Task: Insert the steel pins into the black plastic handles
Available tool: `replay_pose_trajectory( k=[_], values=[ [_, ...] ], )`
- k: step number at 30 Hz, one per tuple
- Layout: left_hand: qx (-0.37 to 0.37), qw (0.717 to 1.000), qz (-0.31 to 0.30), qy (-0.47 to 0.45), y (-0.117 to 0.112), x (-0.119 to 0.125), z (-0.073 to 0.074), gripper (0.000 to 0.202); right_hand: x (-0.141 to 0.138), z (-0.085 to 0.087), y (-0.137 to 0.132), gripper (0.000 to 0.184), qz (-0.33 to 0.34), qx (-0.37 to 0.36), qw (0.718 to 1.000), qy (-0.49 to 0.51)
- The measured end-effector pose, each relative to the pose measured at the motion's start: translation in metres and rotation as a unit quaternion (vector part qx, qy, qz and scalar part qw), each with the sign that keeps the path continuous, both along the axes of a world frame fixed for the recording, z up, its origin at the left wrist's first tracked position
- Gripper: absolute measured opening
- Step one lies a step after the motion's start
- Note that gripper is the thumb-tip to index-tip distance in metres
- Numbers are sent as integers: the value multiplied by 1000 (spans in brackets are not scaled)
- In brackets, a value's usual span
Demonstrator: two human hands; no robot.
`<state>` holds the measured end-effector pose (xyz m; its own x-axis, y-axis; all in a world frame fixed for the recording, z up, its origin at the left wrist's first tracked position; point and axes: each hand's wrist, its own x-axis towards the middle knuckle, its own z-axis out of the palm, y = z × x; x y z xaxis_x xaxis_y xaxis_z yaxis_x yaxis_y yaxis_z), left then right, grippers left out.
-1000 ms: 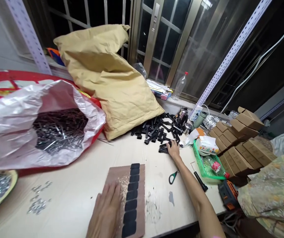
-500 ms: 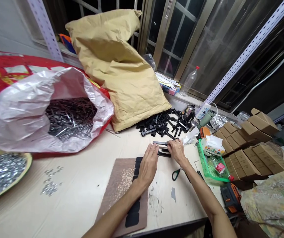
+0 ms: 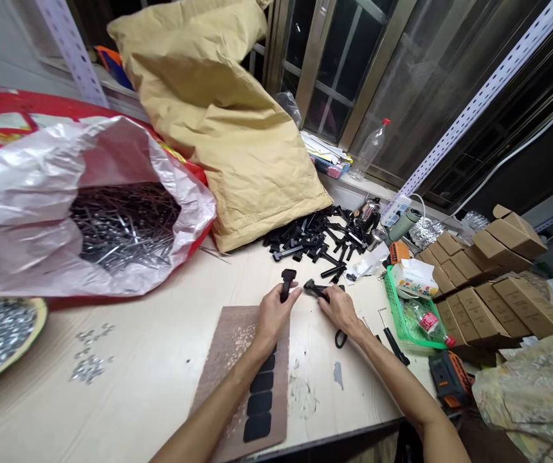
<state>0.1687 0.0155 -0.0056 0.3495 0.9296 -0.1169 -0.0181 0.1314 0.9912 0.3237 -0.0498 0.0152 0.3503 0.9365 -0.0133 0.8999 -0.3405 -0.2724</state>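
Observation:
My left hand [image 3: 273, 315] grips a black T-shaped plastic part [image 3: 287, 278], its wide head pointing away from me. Just to the right, my right hand [image 3: 343, 310] is closed around a second black plastic part [image 3: 313, 289], whose head points left. The two parts are apart. Under my left wrist lies a brown board [image 3: 213, 373] with a row of black rounded-square pads [image 3: 259, 403] along its right side. A heap of similar black parts [image 3: 305, 235] lies beyond my hands. Scissors [image 3: 340, 339] lie partly hidden under my right hand.
At the left, an open sack [image 3: 20, 193] holds thin metal pieces, near a tray [image 3: 40, 315] of shiny bits. A large paper bag [image 3: 257, 173] leans at the back. To the right stand a green basket [image 3: 397, 315], cardboard boxes [image 3: 489, 312] and a tool battery [image 3: 450, 379].
My hands have moved apart slightly; the left now holds a black part upright, and the right has drawn a black part nearer. The view has shifted a little.

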Motion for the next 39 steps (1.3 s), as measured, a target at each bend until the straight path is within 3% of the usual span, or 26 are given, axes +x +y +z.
replay_pose_trajectory(
  k=[3, 7, 12, 17, 20, 23, 26, 29, 30, 32, 35, 39],
  values=[
    [-106, 991, -52, -67, 1, 1, -3, 39, -15, 0, -6, 16, -6, 43, 998, 36],
    [-165, 973, -98, -128, 1, 5, -5, 40, -23, 6, -2, 24, 83, 9, 987, 136],
    [-217, 961, -73, -152, 3, 4, -1, 42, -10, 7, 15, 25, -74, -56, 995, -25],
    [-275, 934, -86, -211, 3, 3, 4, 36, -11, 4, 1, 27, -109, -44, 992, -37],
    [-296, 929, -93, -202, 0, 3, 3, 31, -26, -2, -17, 20, -88, 60, 994, 13],
    [-290, 928, -135, -190, -3, 1, 3, 36, -45, -9, -28, 30, -42, 135, 986, 90],
    [-309, 912, -205, -178, -3, -3, 3, 36, -49, -6, -29, 36, 51, 119, 977, 168],
    [-331, 901, -218, -174, -1, -6, 5, 34, -24, 8, -18, 35, 107, 68, 963, 237],
    [-335, 901, -213, -176, 0, -7, 5, 32, -12, 12, -12, 36, 91, 61, 970, 218],
    [-348, 898, -198, -183, 2, -7, 7, 26, 15, 18, 4, 38, 22, 49, 996, 75],
    [-370, 887, -170, -219, 3, -8, 8, 19, 44, 17, 31, 36, -14, -28, 993, -113],
    [-356, 887, -153, -252, 5, -11, 8, 32, 59, 14, 58, 25, 14, -77, 988, -135]
  ],
)
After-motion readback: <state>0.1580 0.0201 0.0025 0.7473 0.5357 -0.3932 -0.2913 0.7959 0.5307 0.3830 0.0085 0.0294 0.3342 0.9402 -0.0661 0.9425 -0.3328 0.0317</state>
